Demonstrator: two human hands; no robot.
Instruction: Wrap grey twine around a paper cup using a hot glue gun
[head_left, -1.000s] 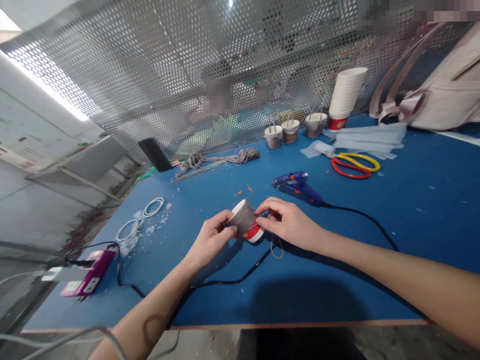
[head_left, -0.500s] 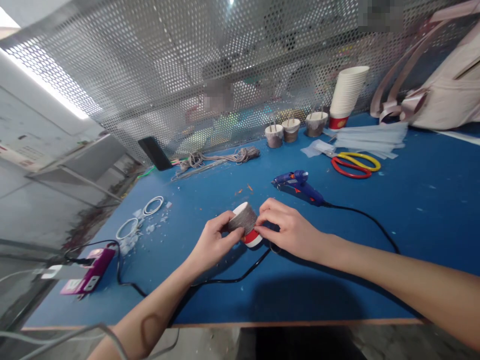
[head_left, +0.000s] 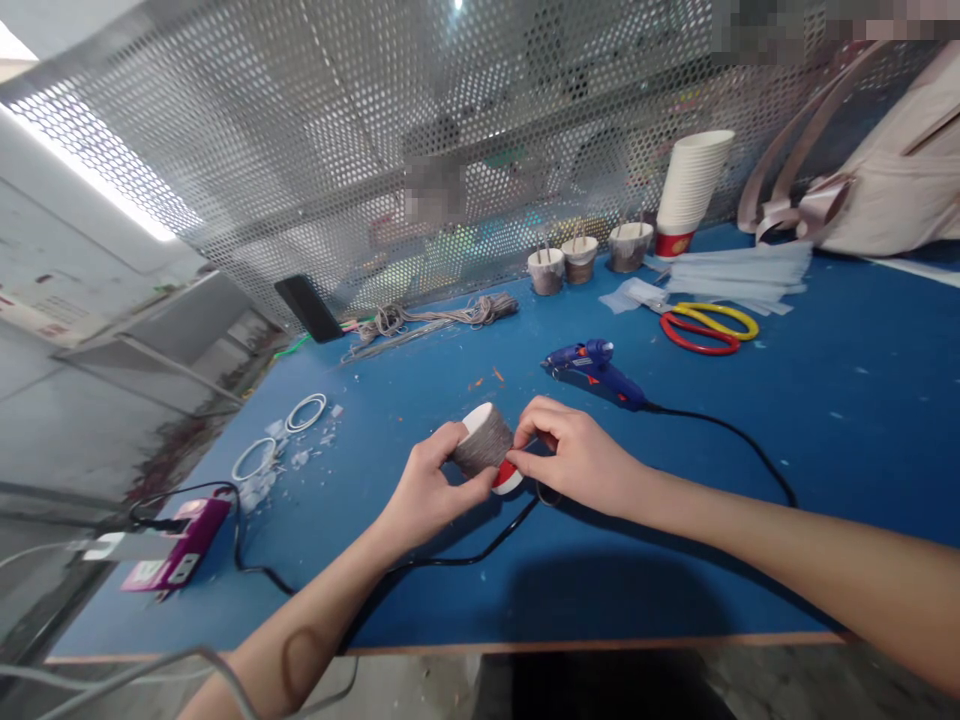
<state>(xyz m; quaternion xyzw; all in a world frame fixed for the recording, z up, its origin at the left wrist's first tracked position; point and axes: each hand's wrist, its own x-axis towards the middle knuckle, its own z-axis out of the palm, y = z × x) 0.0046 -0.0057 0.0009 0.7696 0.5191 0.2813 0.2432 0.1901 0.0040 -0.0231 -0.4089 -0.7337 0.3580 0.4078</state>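
Note:
My left hand [head_left: 437, 488] is closed round a small paper cup [head_left: 486, 440], which lies tilted with its white mouth toward the upper left. Grey cord is wound closely round most of the cup; a red band and white edge show at its lower end. At the cup's right side, my right hand [head_left: 574, 450] pinches the grey cord [head_left: 550, 496] against the edge of the winding, and a loop of it hangs below the fingers. The exact fingertip contact is partly hidden.
A blue glue gun [head_left: 596, 372] lies beyond my right hand, its black cable trailing right. Behind are scissors [head_left: 701, 328], translucent strips [head_left: 739, 278], stacked cups [head_left: 694, 185], wrapped cups [head_left: 546, 272] and a cord bundle [head_left: 450, 318]. A purple power strip [head_left: 180, 545] sits left.
The cup has turned slightly in my left hand, and less of the red band shows. My left thumb and right fingers have shifted a little; the grey winding covers more of the visible side.

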